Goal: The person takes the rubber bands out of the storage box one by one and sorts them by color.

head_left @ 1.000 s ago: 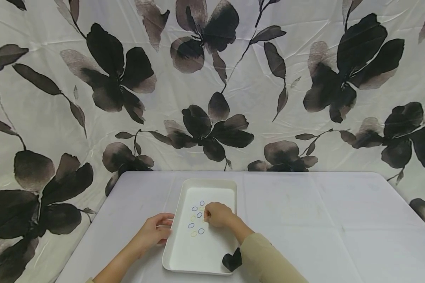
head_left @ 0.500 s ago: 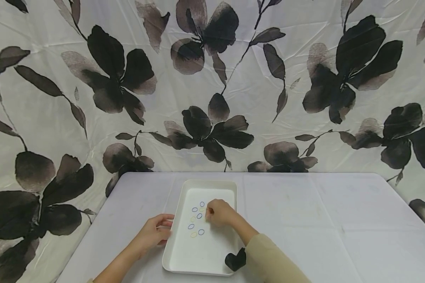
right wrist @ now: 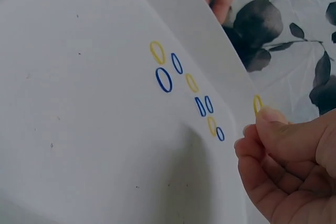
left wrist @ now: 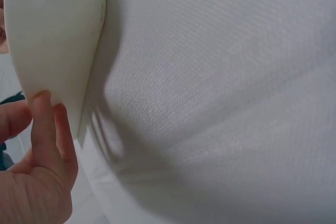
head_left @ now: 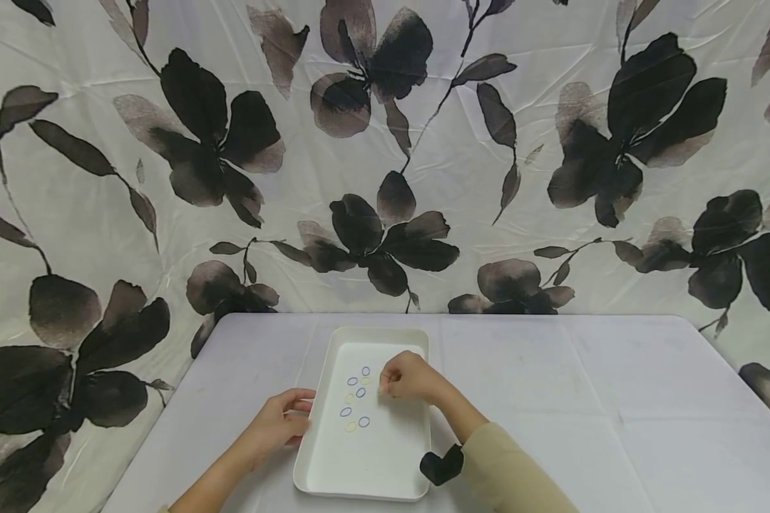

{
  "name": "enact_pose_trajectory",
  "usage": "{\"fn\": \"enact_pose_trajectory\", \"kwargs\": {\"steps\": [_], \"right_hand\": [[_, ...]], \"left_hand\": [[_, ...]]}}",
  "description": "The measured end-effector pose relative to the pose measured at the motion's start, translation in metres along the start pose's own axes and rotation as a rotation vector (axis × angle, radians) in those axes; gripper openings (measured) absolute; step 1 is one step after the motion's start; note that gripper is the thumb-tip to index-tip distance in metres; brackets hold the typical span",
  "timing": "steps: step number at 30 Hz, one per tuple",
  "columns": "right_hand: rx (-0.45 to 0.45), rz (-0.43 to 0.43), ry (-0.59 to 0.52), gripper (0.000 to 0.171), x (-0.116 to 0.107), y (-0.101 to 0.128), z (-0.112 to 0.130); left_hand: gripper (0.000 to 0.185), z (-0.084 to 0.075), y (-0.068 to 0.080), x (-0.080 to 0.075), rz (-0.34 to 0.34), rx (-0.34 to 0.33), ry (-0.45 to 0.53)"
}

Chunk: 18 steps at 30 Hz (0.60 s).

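A white rectangular tray (head_left: 385, 456) lies on the cloth-covered table. My left hand (head_left: 282, 420) holds its left rim, fingertips against the outer wall in the left wrist view. Between thumb and fingertips, my right hand (right wrist: 289, 166) pinches a thin yellow ring (right wrist: 257, 104). In the head view that hand is over the right half of the tray, and the ring is too small to make out. Several loose blue rings (right wrist: 164, 80) and yellow rings (right wrist: 157, 52) lie flat on the tray floor, left of the right hand in the head view.
White cloth spreads over the table (head_left: 584, 399) on both sides of the tray. Behind its far edge hangs a floral curtain (head_left: 385, 142). Beside the right sleeve is a black heart-shaped patch (head_left: 441, 464), partly over the tray's near right corner.
My right hand has moved right and slightly away from the loose rings, lifting from the tray floor. The black patch has shifted right with that arm. My left hand stays at the rim.
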State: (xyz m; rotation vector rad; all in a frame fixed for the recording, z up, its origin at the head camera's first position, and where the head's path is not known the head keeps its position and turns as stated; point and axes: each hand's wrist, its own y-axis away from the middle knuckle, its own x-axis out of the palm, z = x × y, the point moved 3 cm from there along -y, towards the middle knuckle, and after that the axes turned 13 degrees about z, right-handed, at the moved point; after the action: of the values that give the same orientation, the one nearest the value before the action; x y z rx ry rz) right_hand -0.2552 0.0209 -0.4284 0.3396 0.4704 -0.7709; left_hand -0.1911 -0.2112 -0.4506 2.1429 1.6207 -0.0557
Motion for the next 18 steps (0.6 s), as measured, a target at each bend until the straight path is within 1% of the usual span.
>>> {"fn": "enact_pose_trajectory", "kwargs": {"steps": [2, 6, 13, 18], "right_hand": [[0.003, 0.025, -0.053, 0.012, -0.001, 0.001, -0.001], [0.011, 0.055, -0.113, 0.011, -0.003, 0.003, -0.001], [0.03, 0.048, -0.164, 0.009, -0.01, 0.008, -0.002], [0.015, 0.034, -0.245, 0.007, -0.018, 0.01, -0.003]], "left_hand": [[0.049, 0.0, 0.0, 0.0, 0.002, 0.0, -0.002], [0.049, 0.0, 0.001, -0.001, 0.012, 0.005, -0.003], [0.05, -0.002, 0.003, 0.0, 0.044, 0.024, -0.009], [0.05, -0.004, 0.004, 0.0, 0.047, 0.033, -0.008]]}}
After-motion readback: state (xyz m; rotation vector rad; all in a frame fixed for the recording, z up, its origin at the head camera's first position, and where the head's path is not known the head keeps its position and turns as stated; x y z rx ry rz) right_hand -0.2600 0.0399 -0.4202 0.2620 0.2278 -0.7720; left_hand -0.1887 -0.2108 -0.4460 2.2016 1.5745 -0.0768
